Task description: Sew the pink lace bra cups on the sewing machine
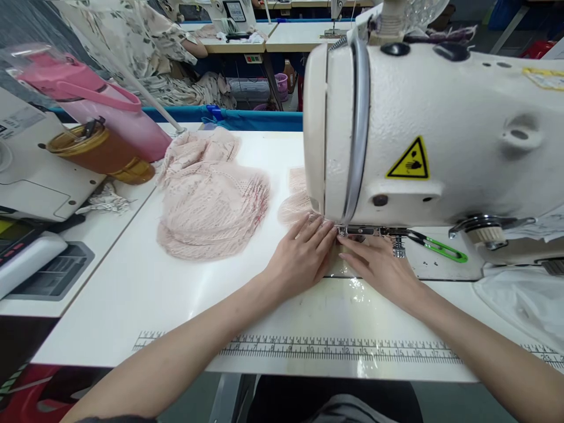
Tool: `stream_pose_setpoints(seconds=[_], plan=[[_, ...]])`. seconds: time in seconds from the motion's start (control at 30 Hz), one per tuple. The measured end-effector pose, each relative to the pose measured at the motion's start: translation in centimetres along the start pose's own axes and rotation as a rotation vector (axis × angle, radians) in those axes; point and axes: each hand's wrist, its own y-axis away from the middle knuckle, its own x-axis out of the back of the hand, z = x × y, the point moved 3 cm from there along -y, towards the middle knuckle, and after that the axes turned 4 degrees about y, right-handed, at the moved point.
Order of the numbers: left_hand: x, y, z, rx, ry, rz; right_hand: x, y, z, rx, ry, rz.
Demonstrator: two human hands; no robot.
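Beside the needle area of a white sewing machine (396, 129), my left hand (299, 255) lies flat, fingers stretched forward and touching the edge of a pale pink lace piece (294, 202). That lace is partly hidden behind the machine head. My right hand (381, 267) rests on the machine bed just right of the presser foot (342, 230), its index finger and thumb stretched toward it and slightly apart. Any fabric under its fingers is hard to make out. A larger pile of pink lace (211, 205) lies on the table to the left.
Green thread snips (440, 249) lie on the bed at right. A printed ruler (335, 349) runs along the front of the white table (176, 299). At left are a pink bottle (110, 117), an amber cup (99, 153) and another machine (30, 158). White fabric (524, 299) lies at right.
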Motion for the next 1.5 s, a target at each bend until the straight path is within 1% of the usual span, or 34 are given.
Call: stream_pose_setpoints(seconds=[0.13, 0.43, 0.57, 0.73, 0.83, 0.9, 0.93, 0.97, 1.03, 1.07, 1.1, 1.13, 1.2, 1.27, 1.3, 1.37, 1.5], plan=[[-0.2, 0.0, 0.0, 0.02, 0.004, -0.024, -0.2, 0.0, 0.0, -0.005, 0.056, -0.023], [-0.2, 0.0, -0.1, 0.038, 0.03, -0.051, -1.1, 0.7, 0.5, 0.0, 0.172, 0.018], [0.0, -0.1, -0.1, 0.046, 0.026, -0.036, -0.9, 0.6, 1.2, -0.046, 0.152, 0.076], [0.0, -0.1, 0.0, 0.083, 0.015, -0.067, -0.8, 0.2, 2.2, -0.113, 0.055, 0.106], [0.1, 0.0, 0.5, 0.086, -0.004, -0.062, -0.7, 0.2, 2.5, -0.098, 0.029, 0.142], [0.6, -0.1, 0.4, 0.074, -0.031, -0.041, -0.7, 0.3, 2.6, -0.053, 0.047, 0.154], [1.1, 0.0, 0.1, 0.095, -0.045, -0.033, -0.7, 0.3, 2.6, -0.04, 0.046, 0.158], [1.6, 0.0, -0.6, 0.158, -0.066, -0.038, -0.6, 0.4, 2.7, -0.031, 0.034, 0.164], [2.9, 0.5, -3.0, 0.387, -0.134, -0.067, -0.5, 0.4, 2.7, -0.015, 0.017, 0.181], [3.7, 1.0, -4.5, 0.533, -0.183, -0.085, -0.5, 0.4, 2.8, 0.001, 0.021, 0.192], [4.6, 1.6, -6.0, 0.646, -0.235, -0.086, -0.4, 0.4, 2.8, 0.02, 0.034, 0.207], [5.4, 2.3, -7.4, 0.721, -0.279, -0.08, -0.4, 0.5, 2.8, 0.044, 0.049, 0.222], [6.5, 3.7, -9.8, 0.798, -0.338, -0.067, -0.5, 0.5, 2.8, 0.081, 0.073, 0.255], [7.0, 5.1, -11.3, 0.816, -0.358, -0.071, -0.5, 0.5, 2.9, 0.114, 0.088, 0.289], [7.0, 5.7, -11.6, 0.814, -0.361, -0.077, -0.6, 0.5, 2.9, 0.135, 0.095, 0.302], [6.8, 6.8, -11.6, 0.803, -0.362, -0.089, -0.5, 0.5, 2.7, 0.169, 0.104, 0.319], [6.5, 8.4, -9.4, 0.779, -0.375, -0.098, -0.4, 0.5, 2.5, 0.17, 0.105, 0.319]])
